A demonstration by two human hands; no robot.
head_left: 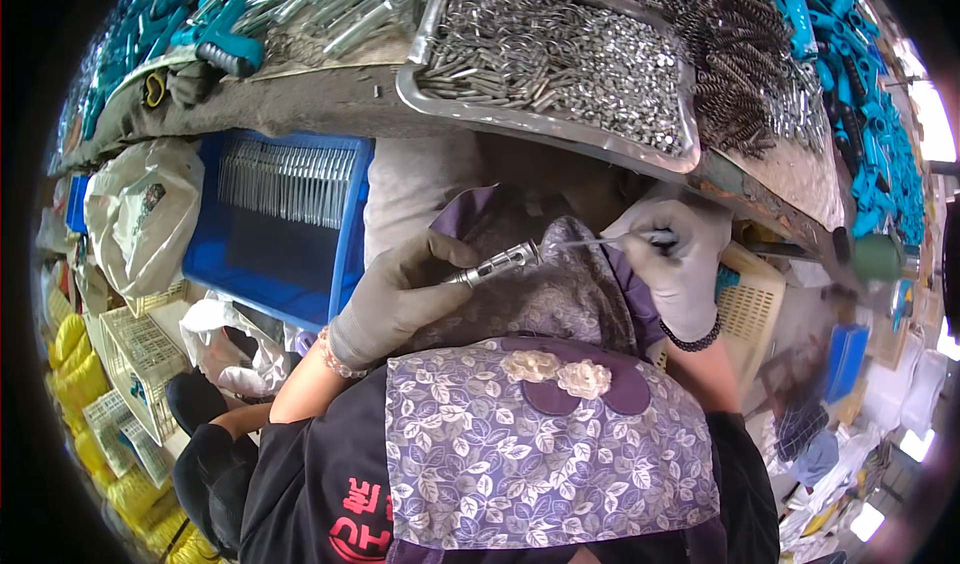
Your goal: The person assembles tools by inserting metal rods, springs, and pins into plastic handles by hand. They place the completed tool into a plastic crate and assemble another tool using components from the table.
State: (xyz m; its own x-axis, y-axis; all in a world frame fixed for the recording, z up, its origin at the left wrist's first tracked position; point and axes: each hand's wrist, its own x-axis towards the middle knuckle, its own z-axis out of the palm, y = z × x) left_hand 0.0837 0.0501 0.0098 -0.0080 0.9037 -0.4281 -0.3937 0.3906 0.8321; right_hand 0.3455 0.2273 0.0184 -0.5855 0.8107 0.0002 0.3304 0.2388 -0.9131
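My left hand, in a grey glove, is closed on a short silver metal tube with a slotted side, held tilted over my lap. To its right, my right hand, also gloved, pinches a thin metal rod. The rod's far end points at the tube's open end; whether it enters the tube, I cannot tell. Some of my right fingers look smeared, and a small part of a metal piece seems to show among them. Under both hands lies the dark patterned cloth of my apron.
A metal tray of small pins and nuts sits on the bench ahead, beside piled dark springs. Teal tool bodies lie at both ends. A blue crate with lined-up metal rods stands left; a cream basket is right.
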